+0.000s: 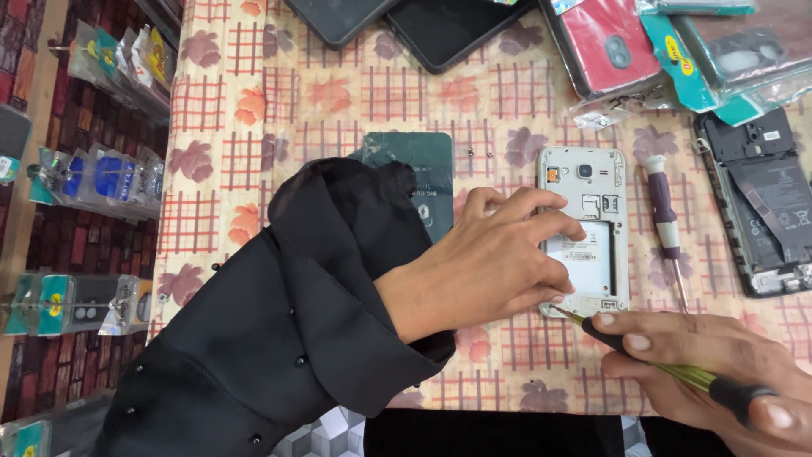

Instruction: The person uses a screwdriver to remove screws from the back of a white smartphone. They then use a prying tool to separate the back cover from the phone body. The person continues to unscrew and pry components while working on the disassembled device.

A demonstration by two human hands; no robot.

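A white phone [592, 182] with its back cover off lies on the patterned tablecloth [338, 93], battery bay exposed. My left hand [486, 262] rests on its left side, fingers spread over the bay and pressing it down. My right hand [710, 364] grips a green-shafted screwdriver [668, 366] with a black handle. Its tip touches the phone's lower left corner. A dark green back cover [423, 165] lies left of the phone, partly hidden by my black sleeve [296, 322].
A purple-handled screwdriver [664, 216] lies right of the phone. Another opened phone [765, 199] lies at the right edge. Phone cases in plastic bags [677, 42] and dark phones [440, 25] sit at the back. Packaged accessories [101, 178] hang off the table's left.
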